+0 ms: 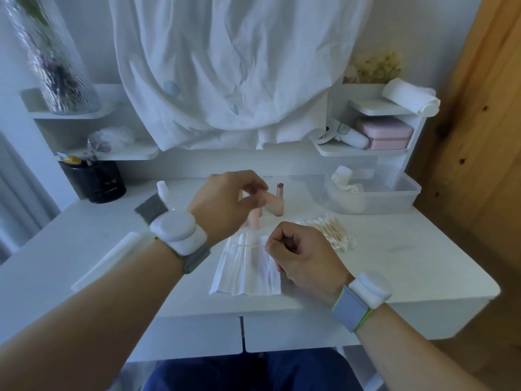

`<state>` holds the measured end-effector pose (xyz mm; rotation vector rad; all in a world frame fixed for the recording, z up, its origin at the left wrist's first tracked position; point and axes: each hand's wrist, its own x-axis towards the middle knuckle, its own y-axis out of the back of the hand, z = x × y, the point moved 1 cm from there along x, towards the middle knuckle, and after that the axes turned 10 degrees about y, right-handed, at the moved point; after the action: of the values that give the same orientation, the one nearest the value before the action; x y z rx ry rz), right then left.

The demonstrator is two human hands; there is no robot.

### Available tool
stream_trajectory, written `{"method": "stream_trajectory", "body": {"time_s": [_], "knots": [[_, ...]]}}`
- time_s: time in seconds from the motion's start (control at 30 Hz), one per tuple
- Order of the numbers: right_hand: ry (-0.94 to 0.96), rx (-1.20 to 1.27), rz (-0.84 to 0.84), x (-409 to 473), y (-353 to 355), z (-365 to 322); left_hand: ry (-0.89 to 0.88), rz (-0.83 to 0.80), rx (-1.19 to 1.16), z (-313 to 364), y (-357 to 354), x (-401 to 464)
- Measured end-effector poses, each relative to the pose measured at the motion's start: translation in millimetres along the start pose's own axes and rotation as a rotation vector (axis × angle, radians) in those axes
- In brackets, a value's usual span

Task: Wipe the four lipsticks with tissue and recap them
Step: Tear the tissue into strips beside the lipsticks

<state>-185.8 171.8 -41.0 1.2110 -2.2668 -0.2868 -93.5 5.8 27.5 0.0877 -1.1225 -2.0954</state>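
Lower centre of frame: dark blue fabric over the person's lap, below the front edge of the white desk. On the desk, centre, a flat white pleated tissue sheet lies spread out.

Right hand, lower right of centre, rests at the right edge of the tissue with fingers curled tight, pinching a thin cotton swab with a pale wooden stick; the swab points left and lies horizontally above the tissue's far edge. A white sensor on a light blue strap sits on this wrist.

Left hand, centre, is raised over the pink lipstick tubes, with fingers loosely bent. It blocks much of the group, and blur prevents telling whether the fingertips hold anything. Only part of the group shows, so the count is unclear. One uncapped pink lipstick with a rose-brown bullet stands upright just right of the hand.

Right of the tubes: a loose heap of cotton swabs. Left edge: a long white flat strip.

Further back, right: a clear rectangular plastic tub containing crumpled white tissue. Back left: a black round pen cup holding pens. Right shelf: a pink rectangular case. Upper centre: draped white cloth.
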Motion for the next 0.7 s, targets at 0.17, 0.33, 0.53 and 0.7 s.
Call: {"method": "stream_trajectory", "body": {"time_s": [0.17,0.33,0.53,0.7], "knots": [[-0.005,0.047,0.018,0,0,-1,0.241,0.074,-0.327,-45,-1,-36],[0.013,0.2,0.123,0,1,-4,0.379,0.043,-0.556,-73,-11,-62],[0.012,0.214,0.172,0,1,-7,0.357,-0.003,-0.539,-74,-13,-67],[0.009,0.08,0.143,0,0,-3,0.314,-0.041,-0.569,-70,-14,-73]]}}
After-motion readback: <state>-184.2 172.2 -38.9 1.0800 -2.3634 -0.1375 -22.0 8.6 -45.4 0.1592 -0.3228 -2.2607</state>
